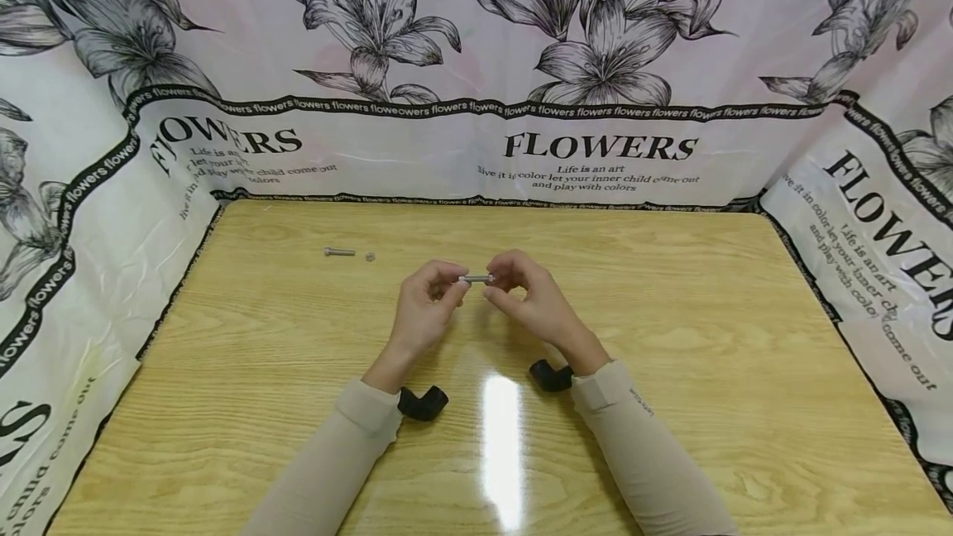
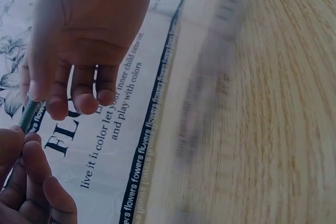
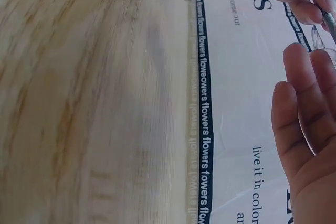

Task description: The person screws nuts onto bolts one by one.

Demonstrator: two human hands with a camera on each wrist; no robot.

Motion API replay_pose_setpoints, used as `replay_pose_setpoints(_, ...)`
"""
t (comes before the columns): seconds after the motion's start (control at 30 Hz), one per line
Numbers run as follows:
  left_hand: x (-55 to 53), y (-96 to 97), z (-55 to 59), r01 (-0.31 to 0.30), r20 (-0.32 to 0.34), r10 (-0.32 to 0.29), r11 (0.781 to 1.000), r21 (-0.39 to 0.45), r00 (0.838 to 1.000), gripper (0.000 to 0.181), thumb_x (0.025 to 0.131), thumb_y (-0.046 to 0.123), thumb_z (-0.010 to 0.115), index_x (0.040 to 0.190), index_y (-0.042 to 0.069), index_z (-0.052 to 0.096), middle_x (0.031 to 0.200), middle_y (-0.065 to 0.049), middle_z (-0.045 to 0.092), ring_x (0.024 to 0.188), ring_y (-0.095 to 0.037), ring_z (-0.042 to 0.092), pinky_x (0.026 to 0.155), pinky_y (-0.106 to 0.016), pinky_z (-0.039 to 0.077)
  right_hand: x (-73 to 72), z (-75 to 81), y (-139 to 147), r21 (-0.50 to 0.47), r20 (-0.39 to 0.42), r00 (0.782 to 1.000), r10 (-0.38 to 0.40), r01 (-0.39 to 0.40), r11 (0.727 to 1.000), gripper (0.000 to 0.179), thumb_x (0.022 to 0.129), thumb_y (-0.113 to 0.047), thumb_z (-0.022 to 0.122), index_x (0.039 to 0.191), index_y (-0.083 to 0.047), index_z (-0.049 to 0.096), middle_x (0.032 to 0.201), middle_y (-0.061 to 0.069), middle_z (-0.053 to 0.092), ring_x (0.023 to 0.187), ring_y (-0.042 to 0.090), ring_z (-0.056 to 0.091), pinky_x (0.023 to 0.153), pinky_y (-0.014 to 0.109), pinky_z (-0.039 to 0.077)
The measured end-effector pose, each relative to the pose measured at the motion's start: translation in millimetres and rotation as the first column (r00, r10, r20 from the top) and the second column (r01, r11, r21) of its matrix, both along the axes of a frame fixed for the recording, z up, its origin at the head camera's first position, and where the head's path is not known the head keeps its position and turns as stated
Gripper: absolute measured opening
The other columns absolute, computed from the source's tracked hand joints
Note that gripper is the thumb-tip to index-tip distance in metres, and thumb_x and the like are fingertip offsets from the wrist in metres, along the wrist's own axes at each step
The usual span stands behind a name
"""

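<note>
A small silver bolt (image 1: 476, 278) spans the gap between the two hands, held above the table and roughly level. My left hand (image 1: 426, 308) pinches its left end between thumb and forefinger. At the other end, the fingertips of my right hand (image 1: 532, 296) grip the bolt, covering part of it. In the left wrist view the threaded shank (image 2: 27, 116) shows between both hands' fingertips. The right wrist view catches only a bit of the threads (image 3: 329, 22) at its edge. Farther back on the left lie a second bolt (image 1: 340, 252) and, beside it, a small nut (image 1: 370, 256).
The wood-grain table (image 1: 707, 313) is backed and flanked by a white flower-print sheet (image 1: 417, 147). Black curved pieces (image 1: 423, 404) sit at both wrists, close to the cuffs. A bright light reflection (image 1: 502, 445) lies on the tabletop between the forearms.
</note>
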State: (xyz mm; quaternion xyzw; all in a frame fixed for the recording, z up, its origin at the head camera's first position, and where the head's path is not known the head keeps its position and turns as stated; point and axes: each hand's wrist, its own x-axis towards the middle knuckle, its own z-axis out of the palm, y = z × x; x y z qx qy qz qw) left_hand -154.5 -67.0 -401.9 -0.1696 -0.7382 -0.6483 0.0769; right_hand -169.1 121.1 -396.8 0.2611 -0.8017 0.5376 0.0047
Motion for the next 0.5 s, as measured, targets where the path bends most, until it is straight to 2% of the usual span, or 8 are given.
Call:
replay_pose_setpoints(0.17,1.5,1.3,-0.2,0.012,0.018,-0.012,1.0,-0.002,1.0,0.015,0.09,-0.007,0.06,0.103,-0.013,0.061,0.089,-0.024,0.063,0.069,-0.032,0.059,0.063,-0.022,0.048,2.4,1.0,0.1,0.019,-0.013,1.0,-0.021,0.021,1.0,0.011,0.096,-0.004,0.055,0.103,0.003,0.059,0.092,0.012,0.062,0.081,0.03,0.062,0.072,0.045,0.05)
replay_pose_setpoints(0.3,2.3,1.7,-0.2,0.002,0.02,-0.002,1.0,-0.007,1.0,0.013,0.09,-0.007,0.06,0.102,-0.011,0.062,0.088,-0.023,0.063,0.07,-0.034,0.059,0.063,-0.023,0.048,3.1,2.9,-0.8,0.064,0.002,0.998,-0.056,0.056,0.996,0.014,0.099,-0.009,0.051,0.096,-0.001,0.063,0.092,0.014,0.063,0.084,0.034,0.061,0.069,0.045,0.05)
replay_pose_setpoints(0.43,2.6,1.9,0.9,0.003,0.031,-0.003,1.0,-0.001,1.0,0.014,0.09,-0.007,0.06,0.102,-0.012,0.062,0.089,-0.024,0.063,0.071,-0.037,0.059,0.063,-0.023,0.049,3.3,4.2,-0.5,0.075,0.029,0.998,-0.058,0.055,0.996,0.013,0.098,-0.01,0.055,0.106,-0.002,0.06,0.099,0.015,0.062,0.085,0.031,0.061,0.073,0.044,0.05)
replay_pose_setpoints(0.5,2.7,2.0,1.5,0.003,0.037,-0.003,1.0,0.0,0.999,0.014,0.09,-0.007,0.06,0.103,-0.012,0.061,0.09,-0.024,0.062,0.072,-0.039,0.06,0.063,-0.022,0.048,2.8,3.9,0.0,0.059,0.036,0.998,-0.044,0.042,0.997,0.02,0.094,-0.009,0.06,0.112,-0.001,0.056,0.102,0.015,0.061,0.086,0.029,0.061,0.075,0.044,0.05)
